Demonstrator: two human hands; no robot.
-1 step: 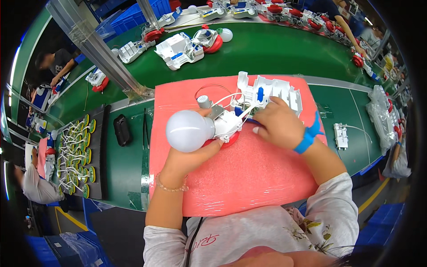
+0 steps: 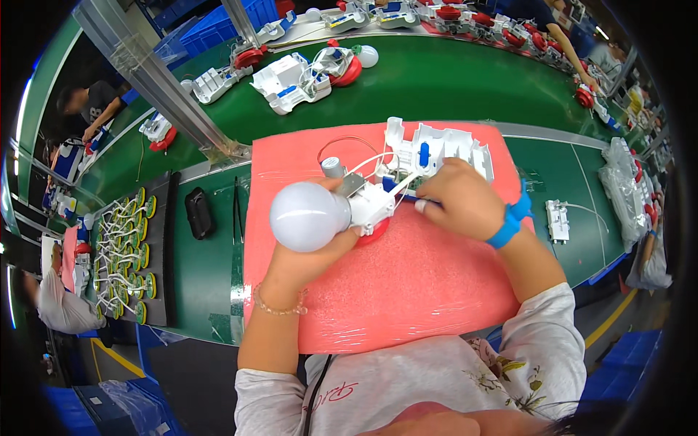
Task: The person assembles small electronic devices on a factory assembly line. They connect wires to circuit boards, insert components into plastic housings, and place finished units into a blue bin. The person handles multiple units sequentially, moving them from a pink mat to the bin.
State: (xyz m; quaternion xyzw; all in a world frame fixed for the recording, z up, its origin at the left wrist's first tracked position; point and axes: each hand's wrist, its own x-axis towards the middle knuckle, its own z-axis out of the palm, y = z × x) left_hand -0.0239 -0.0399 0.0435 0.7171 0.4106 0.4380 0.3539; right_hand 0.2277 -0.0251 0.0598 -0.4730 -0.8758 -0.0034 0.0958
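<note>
A white plastic lamp assembly with a round frosted bulb (image 2: pixel 309 216) lies on a pink foam mat (image 2: pixel 407 291). My left hand (image 2: pixel 313 258) is closed around the bulb end from below and behind, a red part showing under it. From the white body (image 2: pixel 372 205) white wires run to an open white housing (image 2: pixel 454 149) with a blue piece inside. At the joint between body and housing, my right hand (image 2: pixel 465 200) has its fingers curled and pinched on a thin dark-blue piece (image 2: pixel 409 198), mostly hidden. A small grey-white cylinder (image 2: pixel 331 167) stands by the left fingers.
On the left are a dark tray (image 2: pixel 163 291) of green-rimmed discs with white wires, a black case (image 2: pixel 198 213) and tweezers (image 2: pixel 237 211). A small white part (image 2: pixel 558 221) lies to the right. Beyond, a green belt (image 2: pixel 422 80) carries similar assemblies; a metal post (image 2: pixel 160 80) rises at left.
My right fingers have curled in more and the wrist has shifted slightly right; more of the dark-blue piece shows. The bulb and body have moved slightly left in my left hand.
</note>
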